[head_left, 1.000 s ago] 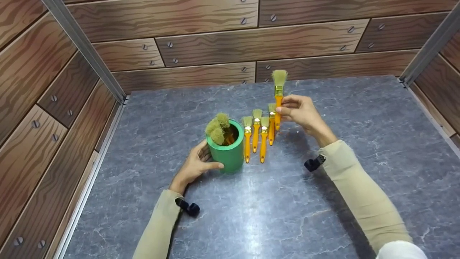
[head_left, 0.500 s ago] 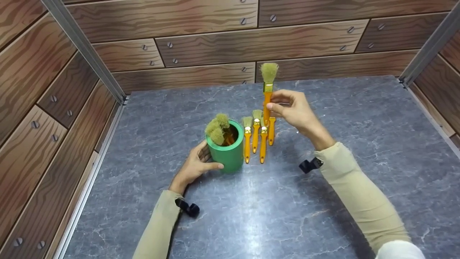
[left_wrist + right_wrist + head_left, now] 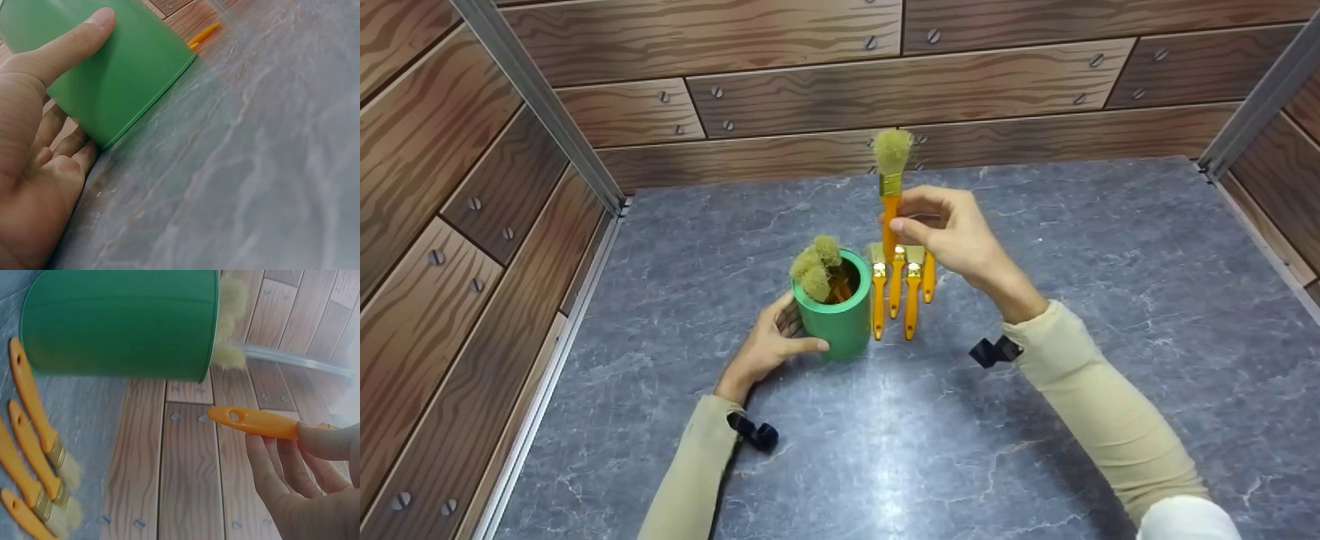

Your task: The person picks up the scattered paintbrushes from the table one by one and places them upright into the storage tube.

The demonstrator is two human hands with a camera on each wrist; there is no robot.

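Observation:
A green cylindrical pot [image 3: 835, 330] stands on the table with several brushes inside, their bristles [image 3: 814, 271] leaning out at its left rim. My left hand [image 3: 769, 341] grips the pot from the left, thumb across the front; the left wrist view shows that thumb [image 3: 73, 48] on the wall. In my right hand [image 3: 952, 229] a paintbrush [image 3: 891, 184] is pinched by its orange handle, bristles up, above the table and right of the pot. The right wrist view shows the handle's holed end [image 3: 233, 416] pointing towards the pot [image 3: 118, 323].
Several more orange-handled paintbrushes [image 3: 912, 300] lie side by side on the grey marbled table [image 3: 997, 450], right beside the pot. Wood-patterned panels [image 3: 795, 90] wall the table at the back and both sides. A black camera [image 3: 996, 350] sits on the right wrist.
My right hand has carried the paintbrush left and slightly up, over the lying brushes towards the pot. My left hand and the pot have stayed in place.

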